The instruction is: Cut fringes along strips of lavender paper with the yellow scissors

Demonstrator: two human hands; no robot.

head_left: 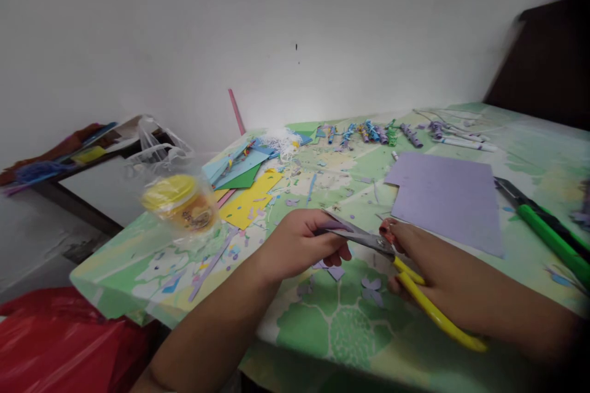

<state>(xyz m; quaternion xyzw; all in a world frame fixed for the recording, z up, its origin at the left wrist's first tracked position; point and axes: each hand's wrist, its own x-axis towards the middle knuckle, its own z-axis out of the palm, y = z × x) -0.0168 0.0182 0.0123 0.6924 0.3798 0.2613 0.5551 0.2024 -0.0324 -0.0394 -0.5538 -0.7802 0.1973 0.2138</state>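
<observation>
My right hand [424, 264] grips a pair of scissors [433, 313] with yellow handles, its blades pointing left and parted. Pinched in my left hand [306, 239] is a small piece of purple paper [332, 225], which lies between the scissor blades; my fingers cover most of it. Just below my hands, a purple butterfly-shaped cutout [371, 290] rests on the tablecloth, near other purple scraps [335, 271]. A larger purple sheet [447, 199] lies beyond my right hand.
A green utility knife [550, 236] lies at the right. Left are a bagged yellow-lidded tub [182, 202], a yellow sheet [252, 201] and paper scraps. Rolled paper pieces [371, 132], white shredded strands [282, 142] and markers [465, 144] sit along the back by the wall.
</observation>
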